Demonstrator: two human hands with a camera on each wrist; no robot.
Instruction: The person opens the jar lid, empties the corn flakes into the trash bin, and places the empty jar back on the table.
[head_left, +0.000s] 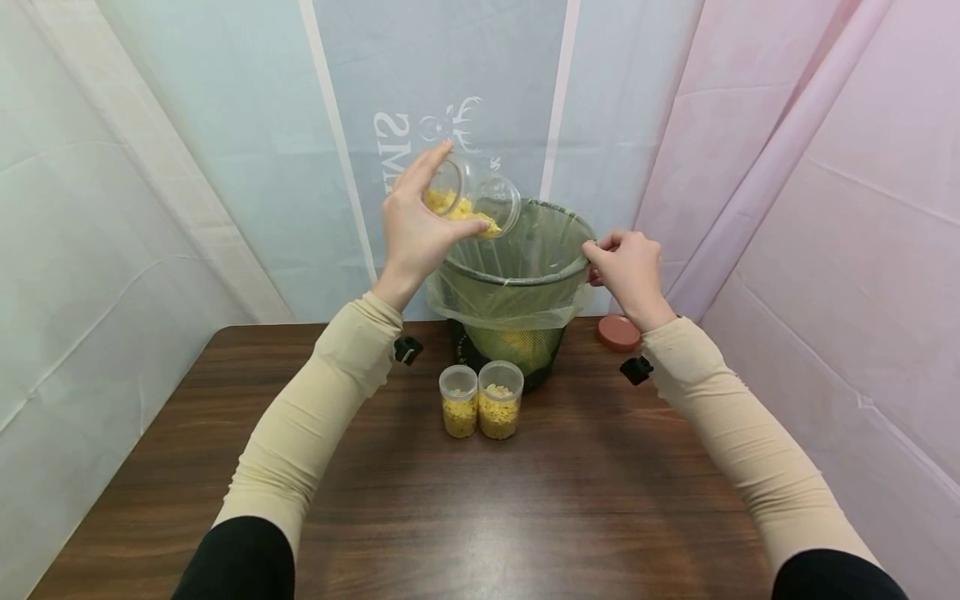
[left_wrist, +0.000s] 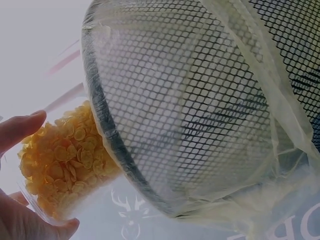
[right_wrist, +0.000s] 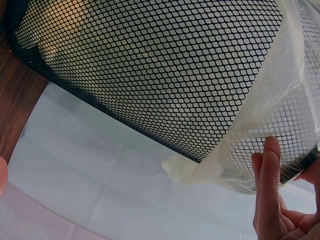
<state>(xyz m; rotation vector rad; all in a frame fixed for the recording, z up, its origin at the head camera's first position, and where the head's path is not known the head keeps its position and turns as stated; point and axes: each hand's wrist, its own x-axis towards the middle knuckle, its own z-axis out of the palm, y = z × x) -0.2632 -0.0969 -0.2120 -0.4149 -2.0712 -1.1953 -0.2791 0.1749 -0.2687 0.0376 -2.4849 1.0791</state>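
Note:
My left hand (head_left: 423, 221) grips a clear plastic jar (head_left: 508, 200), tipped on its side with its mouth over the bin's near-left rim. Yellow flakes (left_wrist: 70, 160) lie along the jar's lower wall. Beneath it stands a mesh bin (right_wrist: 150, 75) with a thin translucent liner (head_left: 495, 310) folded over its rim. At the bin's right side, my right hand (head_left: 628, 265) pinches the rim and the liner between thumb and fingers. Some yellow content shows through the mesh near the bin's bottom.
Two clear jars partly filled with yellow flakes, a left jar (head_left: 459, 408) and a right jar (head_left: 500, 408), stand touching in front of the bin. A reddish lid (head_left: 618, 333) lies right of the bin on the wooden table (head_left: 480, 517). Fabric curtains (head_left: 225, 150) surround the table.

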